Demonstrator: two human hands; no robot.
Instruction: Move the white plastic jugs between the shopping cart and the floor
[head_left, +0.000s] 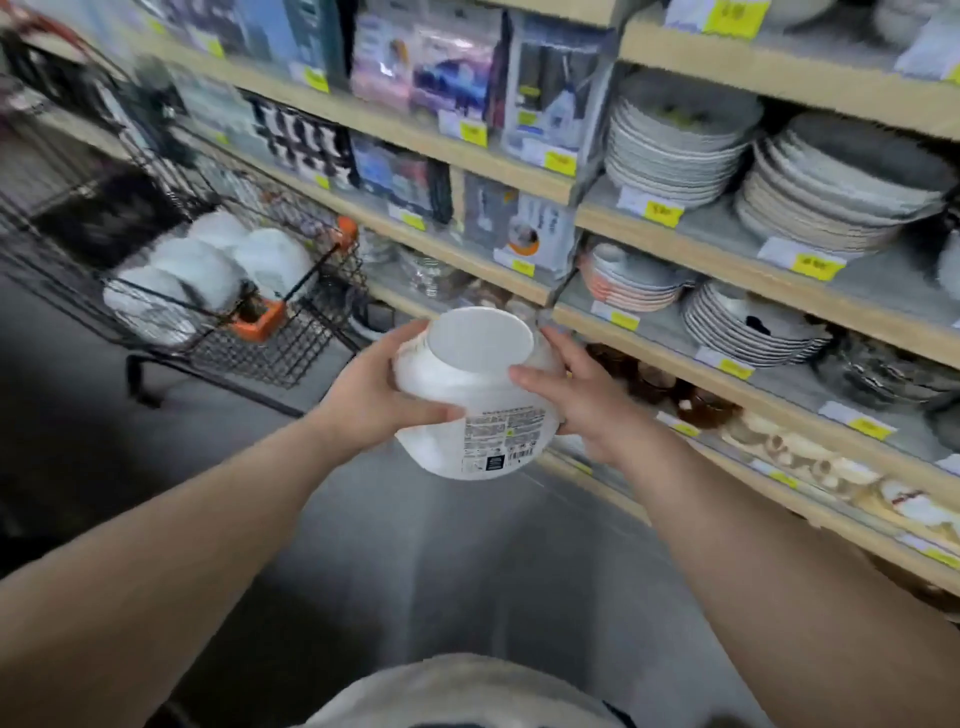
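Gripping white jug (467, 387) between left hand (374, 392) and right hand (592, 410), fingers curled round opposite sides; rigid, smooth, probably light.

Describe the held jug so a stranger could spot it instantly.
Find the plate shelving on the right. In front of its lower shelves, the left hand and right hand hold a white jug. Unlike the jugs in the cart, it shows a printed label.
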